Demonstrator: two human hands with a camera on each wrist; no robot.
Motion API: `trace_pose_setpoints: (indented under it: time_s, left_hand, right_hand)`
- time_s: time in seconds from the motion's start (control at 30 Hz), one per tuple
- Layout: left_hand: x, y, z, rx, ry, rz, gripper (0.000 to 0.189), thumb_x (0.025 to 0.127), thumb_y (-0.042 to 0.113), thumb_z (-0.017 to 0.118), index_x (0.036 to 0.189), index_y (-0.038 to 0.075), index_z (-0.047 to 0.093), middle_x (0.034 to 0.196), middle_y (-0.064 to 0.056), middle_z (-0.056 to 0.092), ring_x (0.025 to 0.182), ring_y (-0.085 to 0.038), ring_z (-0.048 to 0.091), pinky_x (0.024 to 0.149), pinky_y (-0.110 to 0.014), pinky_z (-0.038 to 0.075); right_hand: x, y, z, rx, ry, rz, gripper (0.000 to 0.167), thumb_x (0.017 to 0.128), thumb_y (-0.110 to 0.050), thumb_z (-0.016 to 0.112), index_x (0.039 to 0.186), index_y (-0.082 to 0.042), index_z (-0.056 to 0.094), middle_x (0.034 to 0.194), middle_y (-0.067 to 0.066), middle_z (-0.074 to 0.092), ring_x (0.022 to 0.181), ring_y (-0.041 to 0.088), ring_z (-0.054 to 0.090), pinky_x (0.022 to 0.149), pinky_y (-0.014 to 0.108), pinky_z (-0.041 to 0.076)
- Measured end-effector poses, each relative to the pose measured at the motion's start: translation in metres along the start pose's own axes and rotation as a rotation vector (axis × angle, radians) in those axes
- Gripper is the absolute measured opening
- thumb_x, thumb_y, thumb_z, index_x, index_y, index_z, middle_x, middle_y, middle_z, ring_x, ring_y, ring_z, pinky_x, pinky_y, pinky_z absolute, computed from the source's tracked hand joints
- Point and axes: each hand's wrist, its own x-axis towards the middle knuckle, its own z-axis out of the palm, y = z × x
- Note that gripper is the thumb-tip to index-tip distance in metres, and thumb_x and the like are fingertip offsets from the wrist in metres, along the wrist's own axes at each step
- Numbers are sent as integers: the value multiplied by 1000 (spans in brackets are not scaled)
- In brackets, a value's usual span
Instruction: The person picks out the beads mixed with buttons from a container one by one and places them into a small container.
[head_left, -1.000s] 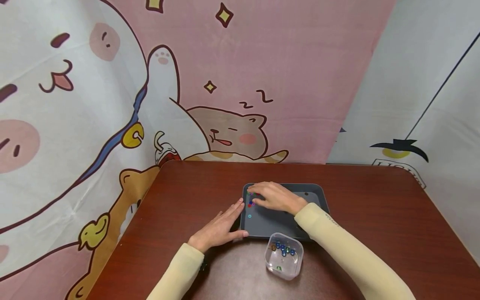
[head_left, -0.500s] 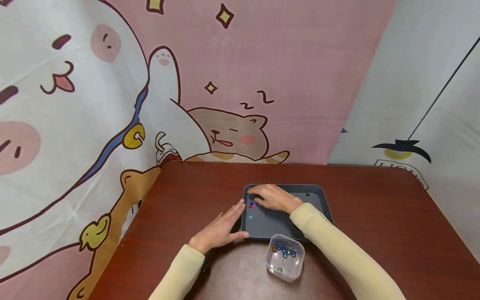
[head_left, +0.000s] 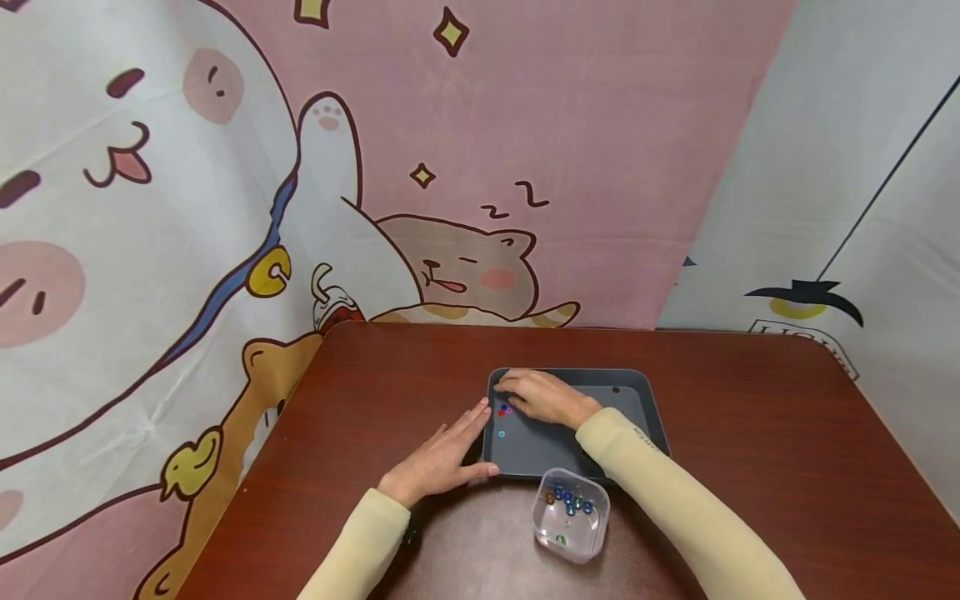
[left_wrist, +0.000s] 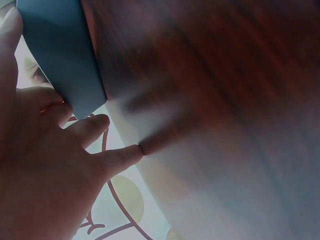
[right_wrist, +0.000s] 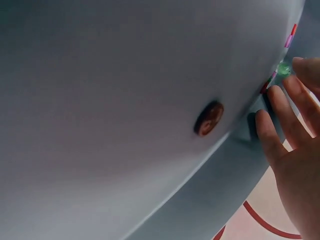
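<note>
My right hand [head_left: 543, 396] reaches into the far left corner of a dark grey tray [head_left: 555, 454]. In the right wrist view, its thumb and index fingertips pinch a small green glass marble [right_wrist: 284, 69]; in the head view the fingers hide it. Red, blue and pink buttons [head_left: 504, 410] lie just below the hand, and a light blue ring-like button [head_left: 502, 434] sits nearer. A brown button [right_wrist: 209, 118] lies at the tray's far right. With fingers straight, my left hand [head_left: 438, 462] steadies the tray's left side, thumb near the front left corner.
A clear plastic box [head_left: 572, 546] stands in front of the tray, holding several blue marbles [head_left: 570, 504], a brownish one and a green one. Both stand on a brown wooden table [head_left: 750, 433], with a printed cloth [head_left: 600, 167] behind it.
My right hand shifts slightly, and its fingers close in on the green marble in the corner, which they now cover in the head view. The left hand stays put.
</note>
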Motion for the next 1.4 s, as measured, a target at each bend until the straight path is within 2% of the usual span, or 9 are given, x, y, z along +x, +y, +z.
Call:
trace_pose_setpoints:
  time_s: [0.47,0.7,1.07,1.23,1.4]
  left_hand:
    - [0,2,0,-4,2,0,97,97,62,62,168,15,16,174,4,8,158,-22,20,117,-66,27]
    - [0,2,-1,-12,1,5,96,98,60,63,168,14,16,174,5,7,158,-20,19,117,-66,26]
    - [-1,2,-1,-18,-2,1,96,97,61,63,167,14,17,174,5,7,158,-20,19,118,-66,25]
    - [0,2,0,-21,5,10,96,97,60,63,167,13,18,174,4,7,157,-20,20,117,-67,26]
    - [-1,1,0,-15,10,18,96,97,60,64,167,13,17,174,4,7,157,-21,20,117,-66,27]
  right_hand:
    - [-2,0,3,-65,53,-65,27,96,-6,75,122,-8,76,118,6,72,112,22,67,101,42,53]
    - [-2,0,3,-82,50,-58,20,96,-8,75,116,-11,79,112,3,73,105,19,67,98,39,54]
    - [-5,1,0,-41,71,-50,19,96,-9,74,115,-10,79,116,4,73,111,20,68,99,40,54]
    - [-12,2,-8,9,99,-51,19,97,-8,74,115,-8,78,119,5,72,113,22,68,100,42,54]
    - [-19,3,-20,29,123,-10,21,97,-10,74,117,-7,77,123,6,71,116,24,67,101,44,53]
